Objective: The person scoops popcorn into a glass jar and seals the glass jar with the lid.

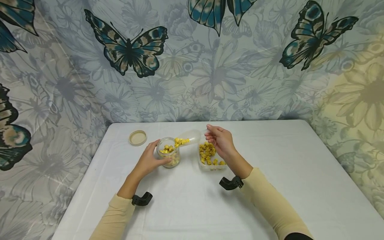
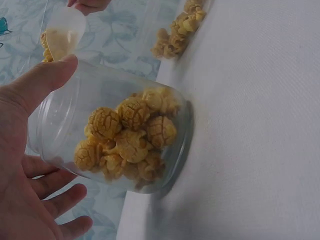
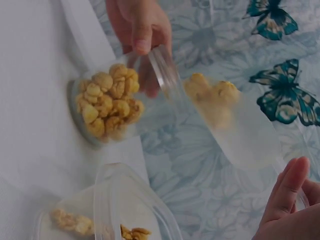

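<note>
A clear glass jar (image 2: 65,115) partly filled with yellow popcorn (image 2: 132,145) stands on the white table. My left hand (image 1: 152,158) holds it around its side near the mouth, thumb and fingers on opposite sides. In my right hand (image 1: 221,140) the handle of a translucent scoop (image 1: 194,136) is pinched. The scoop carries popcorn pieces (image 1: 181,142), and its front end tilts down over the jar's mouth. Below the right hand sits a clear plastic container (image 1: 207,167) with more popcorn (image 1: 207,152) in it, partly hidden by that hand.
A round, pale golden lid (image 1: 137,138) lies on the table (image 1: 180,213), left of and behind the jar. Behind the table's back edge hangs a butterfly-patterned cloth (image 1: 216,76). Each wrist wears a black camera mount (image 1: 142,199).
</note>
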A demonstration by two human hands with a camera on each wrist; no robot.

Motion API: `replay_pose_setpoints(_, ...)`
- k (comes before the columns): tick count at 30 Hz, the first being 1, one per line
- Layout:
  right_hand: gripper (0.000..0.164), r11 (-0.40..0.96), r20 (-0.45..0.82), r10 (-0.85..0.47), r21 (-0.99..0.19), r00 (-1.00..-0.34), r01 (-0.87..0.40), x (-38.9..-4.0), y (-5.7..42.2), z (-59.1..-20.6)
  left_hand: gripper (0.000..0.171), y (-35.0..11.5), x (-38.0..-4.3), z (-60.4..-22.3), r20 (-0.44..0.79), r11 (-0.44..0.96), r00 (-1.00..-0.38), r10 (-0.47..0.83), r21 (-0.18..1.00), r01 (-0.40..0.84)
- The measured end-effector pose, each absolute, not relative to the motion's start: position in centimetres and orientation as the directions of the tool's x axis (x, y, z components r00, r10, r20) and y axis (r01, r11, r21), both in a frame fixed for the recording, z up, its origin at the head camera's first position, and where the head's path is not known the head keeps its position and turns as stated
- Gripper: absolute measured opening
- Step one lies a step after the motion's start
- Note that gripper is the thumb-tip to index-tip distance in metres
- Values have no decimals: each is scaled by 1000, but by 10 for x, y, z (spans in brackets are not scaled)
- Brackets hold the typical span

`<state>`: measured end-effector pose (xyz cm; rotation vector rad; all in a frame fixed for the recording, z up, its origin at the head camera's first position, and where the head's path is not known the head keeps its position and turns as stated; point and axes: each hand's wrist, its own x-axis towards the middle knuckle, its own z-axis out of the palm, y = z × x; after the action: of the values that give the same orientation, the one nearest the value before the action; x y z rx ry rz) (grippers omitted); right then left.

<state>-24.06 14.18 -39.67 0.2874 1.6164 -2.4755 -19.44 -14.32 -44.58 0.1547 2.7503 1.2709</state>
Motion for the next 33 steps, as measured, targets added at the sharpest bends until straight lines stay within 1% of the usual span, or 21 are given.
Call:
replay_pose_setpoints(11, 17, -386, -171, 1, -909, -985, 158, -238, 135, -393, 92, -143, -196, -451, -48, 604, -989, 140, 796, 47)
replay_pose_setpoints(18, 14, -392, -52, 17, -919, -999, 41, -240, 126, -390, 90, -144, -196, -452, -40, 581, -988, 148, 812, 54)
replay_pose_setpoints(26, 14, -271, 148, 19, -951, -989, -148, -243, 110, -376, 90, -144, -197, -453, -36, 565, -987, 158, 823, 61)
replay_pose_setpoints(33, 19, -157, 231, -23, -962, -973, -225, -245, 102, -368, 90, -144, -197, -453, -36, 564, -987, 156, 824, 59)
